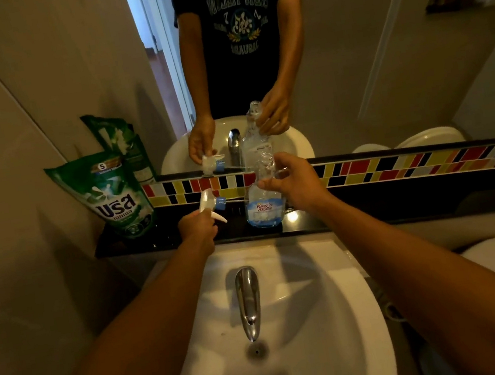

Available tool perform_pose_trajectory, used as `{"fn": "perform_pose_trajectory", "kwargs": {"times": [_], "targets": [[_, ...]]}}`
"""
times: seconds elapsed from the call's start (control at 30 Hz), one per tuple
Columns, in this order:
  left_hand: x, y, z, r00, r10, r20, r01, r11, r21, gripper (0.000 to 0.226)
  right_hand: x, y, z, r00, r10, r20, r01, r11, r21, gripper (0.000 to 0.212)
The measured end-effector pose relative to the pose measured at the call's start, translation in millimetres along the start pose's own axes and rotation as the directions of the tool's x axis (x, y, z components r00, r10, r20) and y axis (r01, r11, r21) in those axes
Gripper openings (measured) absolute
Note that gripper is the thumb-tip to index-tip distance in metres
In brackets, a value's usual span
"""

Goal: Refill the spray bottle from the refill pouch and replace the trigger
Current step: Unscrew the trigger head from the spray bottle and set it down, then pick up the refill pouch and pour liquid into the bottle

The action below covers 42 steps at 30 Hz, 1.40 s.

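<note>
A green refill pouch [115,198] stands at the left on the dark shelf [139,246]. The left hand [197,227] grips the removed trigger [211,204]. The right hand [292,181] wraps the open spray bottle [264,197] neck, hiding part of it; the bottle stands on the shelf.

White sink [343,269], chrome faucet [248,300], mirror [378,37] above coloured tiles [398,165]
</note>
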<state>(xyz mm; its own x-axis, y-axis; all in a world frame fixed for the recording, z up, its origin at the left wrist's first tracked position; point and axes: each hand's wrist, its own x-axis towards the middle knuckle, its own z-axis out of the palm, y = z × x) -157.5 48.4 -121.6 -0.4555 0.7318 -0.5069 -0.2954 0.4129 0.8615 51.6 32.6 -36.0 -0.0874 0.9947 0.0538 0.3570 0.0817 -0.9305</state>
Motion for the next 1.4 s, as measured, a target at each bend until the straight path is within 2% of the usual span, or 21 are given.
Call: {"fn": "perform_pose_trajectory", "kwargs": {"times": [0.17, 0.27, 0.4, 0.53, 0.67, 0.9, 1.1, 1.17, 1.3, 1.4], "targets": [[16.0, -7.3, -2.1, 0.998, -0.055, -0.010, 0.056, 0.990, 0.132, 0.027, 8.9, 5.0, -0.8, 0.999, -0.029, 0.017, 0.029, 1.000, -0.006, 0.042], [22.1, -10.5, -4.2, 0.999, -0.036, 0.037, 0.025, 0.963, 0.269, 0.032, 12.3, 6.9, -1.1, 0.999, -0.033, 0.030, 0.034, 0.999, -0.024, 0.043], [21.3, -17.5, -3.6, 0.995, 0.065, -0.076, -0.015, 0.851, 0.524, 0.029, 14.7, 9.8, 0.5, 0.999, -0.048, 0.015, 0.049, 0.996, -0.069, 0.044], [23.8, -22.7, -5.1, 0.978, 0.200, -0.057, -0.111, 0.732, 0.672, 0.028, 18.2, 18.8, -0.5, 0.998, -0.063, 0.004, 0.063, 0.993, -0.099, 0.043], [21.2, -26.6, -5.6, 0.964, 0.263, -0.027, -0.170, 0.693, 0.701, 0.026, 19.0, 24.4, 0.9, 0.997, -0.082, -0.008, 0.080, 0.991, -0.108, 0.046], [22.2, -33.6, -10.4, 0.941, 0.339, -0.002, -0.244, 0.682, 0.689, 0.023, 14.4, 29.1, 6.1, 0.997, -0.070, -0.041, 0.065, 0.992, -0.111, 0.056], [1.2, -18.4, -21.7, 0.929, 0.368, 0.045, -0.293, 0.655, 0.697, 0.046, 1.9, 30.7, 10.7, 0.996, -0.045, -0.080, 0.035, 0.992, -0.120, 0.074], [-7.8, -10.4, -29.9, 0.913, 0.399, 0.081, -0.334, 0.620, 0.710, 0.047, -4.7, 30.3, 13.8, 0.987, -0.043, -0.154, 0.022, 0.991, -0.132, 0.078], [-25.4, 6.8, -50.6, 0.857, 0.491, 0.156, -0.416, 0.480, 0.772, 0.049, -27.2, 23.2, 26.9, 0.929, -0.061, -0.366, 0.028, 0.995, -0.093, 0.052], [-36.3, 17.9, -72.0, 0.797, 0.560, 0.224, -0.486, 0.376, 0.789, 0.047, -43.1, 18.4, 46.4, 0.906, -0.068, -0.418, 0.036, 0.996, -0.083, 0.034]]}}
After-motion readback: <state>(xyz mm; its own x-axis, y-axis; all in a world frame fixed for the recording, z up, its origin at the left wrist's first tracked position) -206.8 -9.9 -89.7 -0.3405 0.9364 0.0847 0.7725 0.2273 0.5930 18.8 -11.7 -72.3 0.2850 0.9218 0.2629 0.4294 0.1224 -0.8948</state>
